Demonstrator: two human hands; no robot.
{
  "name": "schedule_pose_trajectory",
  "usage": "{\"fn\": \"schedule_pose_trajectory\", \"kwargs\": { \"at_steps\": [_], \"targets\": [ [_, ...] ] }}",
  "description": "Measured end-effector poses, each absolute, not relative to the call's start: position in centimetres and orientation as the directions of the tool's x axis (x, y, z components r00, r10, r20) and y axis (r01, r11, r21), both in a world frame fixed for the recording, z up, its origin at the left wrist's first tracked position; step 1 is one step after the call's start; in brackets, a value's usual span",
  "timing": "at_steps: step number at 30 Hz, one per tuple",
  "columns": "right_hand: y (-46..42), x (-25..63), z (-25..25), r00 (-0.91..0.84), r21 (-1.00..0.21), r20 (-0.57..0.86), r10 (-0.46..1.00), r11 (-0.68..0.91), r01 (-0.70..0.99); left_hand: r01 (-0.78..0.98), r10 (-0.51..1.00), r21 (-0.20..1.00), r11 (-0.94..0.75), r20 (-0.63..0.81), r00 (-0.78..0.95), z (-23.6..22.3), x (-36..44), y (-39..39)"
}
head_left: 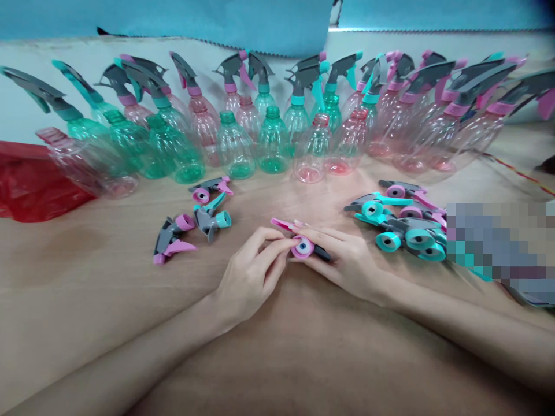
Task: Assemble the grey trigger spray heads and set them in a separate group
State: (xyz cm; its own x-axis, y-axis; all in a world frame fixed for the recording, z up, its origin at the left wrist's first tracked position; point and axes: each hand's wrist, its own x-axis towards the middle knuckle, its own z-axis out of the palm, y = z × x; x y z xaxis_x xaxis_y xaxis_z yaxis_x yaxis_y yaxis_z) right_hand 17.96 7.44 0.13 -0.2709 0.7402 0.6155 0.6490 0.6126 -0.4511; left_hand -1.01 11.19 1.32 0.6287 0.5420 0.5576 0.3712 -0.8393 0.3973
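A pink-and-grey plastic trigger spray head (303, 245) sits between the two hands, its round pink collar (302, 247) turned toward the wearer's eyes, the right hand (353, 263) closed around its body and the left hand (249, 274) touching the collar's left rim. Its long axis seems to slant from far left to near right, though fingers hide much; whether the left pinches, I can't tell.

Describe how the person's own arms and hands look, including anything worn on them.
The left hand and right hand are ungloved, with no rings visible. The left forearm and right forearm show no sleeve, watch or bracelet within the picture.
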Motion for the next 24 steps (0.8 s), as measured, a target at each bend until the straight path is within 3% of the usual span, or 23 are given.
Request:
{"fn": "schedule_pose_trajectory", "kwargs": {
  "at_steps": [12, 24],
  "targets": [
    [7.54, 18.15, -0.63, -0.305, -0.408, 0.665, 0.681, 0.674, 0.616, 0.36, 0.493, 0.337, -0.87, 0.575, 0.653, 1.24, -0.87, 11.05],
    [7.5, 18.0, -0.25, -0.306, -0.419, 0.643, 0.702, 0.657, 0.626, 0.333, 0.605, 0.526, -0.783, 0.517, 0.605, 1.54, -0.63, 10.71]
  ]
}}
